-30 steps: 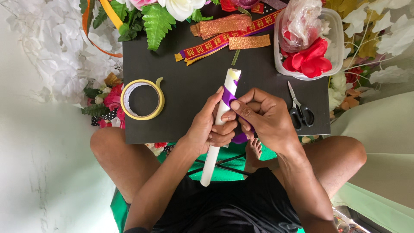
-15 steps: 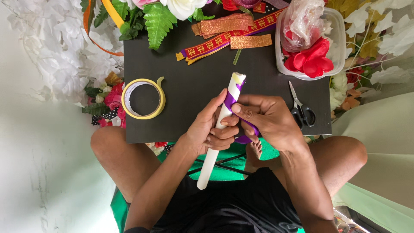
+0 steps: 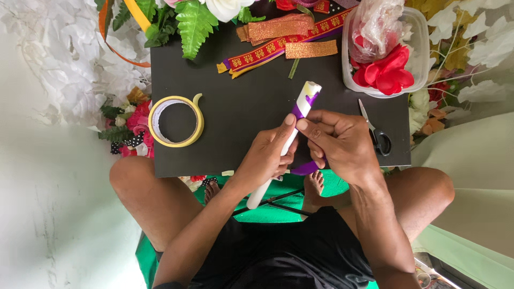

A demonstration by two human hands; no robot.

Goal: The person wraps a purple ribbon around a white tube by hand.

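Head view: left hand (image 3: 265, 158) is wrapped around a white tube (image 3: 284, 144), gripping its middle, thumb up along it. Right hand (image 3: 342, 142) pinches purple ribbon (image 3: 306, 168) against the tube just beside the left thumb; ribbon winds up the tube above the grip and a loose end trails below the right fingers. Tube tilts, top end up-right of the grip over the black board (image 3: 241, 123). Tape roll (image 3: 176, 121) well left of the grip, scissors (image 3: 376, 132) just right, tub (image 3: 385, 51) of red petals up-right.
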